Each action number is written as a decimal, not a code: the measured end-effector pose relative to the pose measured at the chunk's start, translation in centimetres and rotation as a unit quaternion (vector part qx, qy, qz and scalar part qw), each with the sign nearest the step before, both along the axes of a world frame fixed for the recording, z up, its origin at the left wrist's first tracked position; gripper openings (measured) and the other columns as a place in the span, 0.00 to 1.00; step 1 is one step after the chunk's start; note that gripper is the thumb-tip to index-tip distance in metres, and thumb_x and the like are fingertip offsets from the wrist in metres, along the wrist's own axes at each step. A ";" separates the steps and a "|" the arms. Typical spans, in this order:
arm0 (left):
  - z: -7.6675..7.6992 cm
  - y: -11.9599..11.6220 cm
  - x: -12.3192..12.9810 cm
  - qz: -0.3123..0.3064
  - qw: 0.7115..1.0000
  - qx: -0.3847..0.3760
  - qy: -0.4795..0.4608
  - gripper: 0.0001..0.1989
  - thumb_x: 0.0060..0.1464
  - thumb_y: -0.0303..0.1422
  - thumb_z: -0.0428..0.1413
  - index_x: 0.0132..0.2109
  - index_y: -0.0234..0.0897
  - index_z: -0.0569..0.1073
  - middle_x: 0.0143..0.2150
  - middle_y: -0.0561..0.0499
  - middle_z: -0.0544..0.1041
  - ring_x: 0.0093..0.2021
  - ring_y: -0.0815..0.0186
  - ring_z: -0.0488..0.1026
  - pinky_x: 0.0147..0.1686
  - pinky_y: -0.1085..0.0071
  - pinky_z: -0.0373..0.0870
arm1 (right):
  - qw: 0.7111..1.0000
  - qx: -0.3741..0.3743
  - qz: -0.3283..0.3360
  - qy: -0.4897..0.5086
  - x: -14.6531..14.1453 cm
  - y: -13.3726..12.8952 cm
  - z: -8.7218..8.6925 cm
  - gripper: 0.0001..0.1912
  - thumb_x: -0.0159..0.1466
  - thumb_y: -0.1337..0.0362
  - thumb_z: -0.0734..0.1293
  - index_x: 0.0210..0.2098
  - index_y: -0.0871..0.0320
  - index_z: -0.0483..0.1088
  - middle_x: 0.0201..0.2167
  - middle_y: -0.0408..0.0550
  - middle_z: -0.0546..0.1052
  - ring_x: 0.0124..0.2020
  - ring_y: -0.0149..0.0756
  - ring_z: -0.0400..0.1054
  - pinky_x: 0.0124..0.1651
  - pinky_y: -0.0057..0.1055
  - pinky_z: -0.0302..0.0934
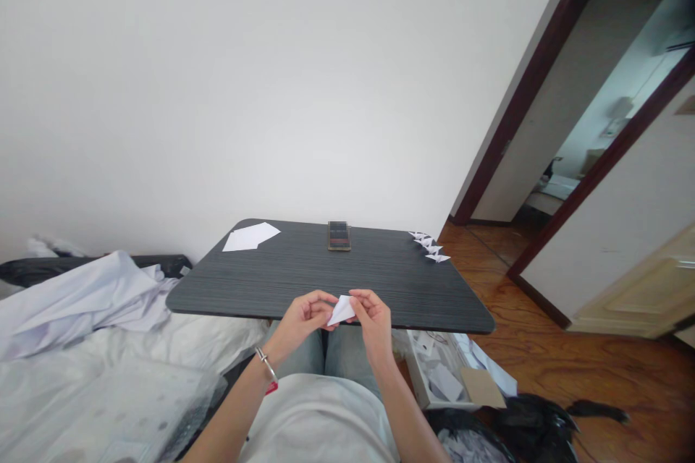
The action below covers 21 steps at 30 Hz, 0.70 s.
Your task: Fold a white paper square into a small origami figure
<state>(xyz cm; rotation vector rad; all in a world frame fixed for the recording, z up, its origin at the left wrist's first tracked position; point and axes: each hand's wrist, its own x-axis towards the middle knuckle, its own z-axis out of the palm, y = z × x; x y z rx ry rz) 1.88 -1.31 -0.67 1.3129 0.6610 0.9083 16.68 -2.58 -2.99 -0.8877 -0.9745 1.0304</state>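
Observation:
A small white folded paper [341, 309] is pinched between my two hands, just above the near edge of the dark table [304, 268]. My left hand [307, 312] grips its left side with thumb and fingers. On the right side, my right hand [372, 312] presses it between thumb and forefinger. Several folded paper cranes [428, 246] stand in a row at the table's right end. White paper sheets [250, 236] lie overlapping at the far left. A phone [339, 235] rests near the back edge, its screen lit.
Rumpled white cloth [108, 296] covers the bed on the left. Below the table's right side, a white box [434, 372] holds paper scraps, beside black plastic bags [535, 423] on the wooden floor [565, 354]. A white wall [304, 87] rises behind the table.

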 end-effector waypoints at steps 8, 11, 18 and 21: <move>-0.4 0.1 0.1 0.010 1.000 0.026 -0.012 0.17 0.46 0.32 0.56 0.44 0.33 0.64 0.26 0.52 0.73 0.24 0.70 0.70 0.28 0.73 0.65 | 1.000 0.018 0.013 0.003 -0.2 -0.1 0.1 0.08 0.54 0.61 0.66 0.32 0.58 0.66 0.21 0.42 0.73 0.20 0.29 0.65 0.21 0.24 0.60; -0.3 0.1 0.1 0.015 0.999 0.034 -0.015 0.16 0.47 0.31 0.56 0.44 0.32 0.64 0.25 0.52 0.73 0.24 0.71 0.69 0.27 0.74 0.64 | 1.000 0.016 0.012 -0.002 -0.2 -0.2 0.2 0.09 0.54 0.61 0.65 0.32 0.58 0.66 0.23 0.43 0.73 0.22 0.30 0.66 0.21 0.24 0.61; -0.4 0.2 0.1 0.023 0.999 0.037 -0.025 0.16 0.46 0.28 0.55 0.44 0.33 0.64 0.26 0.53 0.72 0.24 0.71 0.69 0.27 0.74 0.64 | 1.000 0.019 0.017 -0.008 -0.3 -0.4 0.3 0.09 0.55 0.60 0.65 0.34 0.58 0.68 0.24 0.43 0.73 0.23 0.30 0.65 0.21 0.24 0.61; -0.4 0.1 0.0 0.024 0.999 0.037 -0.027 0.16 0.46 0.28 0.55 0.44 0.33 0.64 0.25 0.53 0.72 0.24 0.71 0.69 0.27 0.74 0.64 | 0.999 0.029 0.015 -0.008 -0.3 -0.4 0.2 0.10 0.56 0.60 0.64 0.35 0.58 0.68 0.24 0.43 0.72 0.23 0.29 0.65 0.21 0.23 0.61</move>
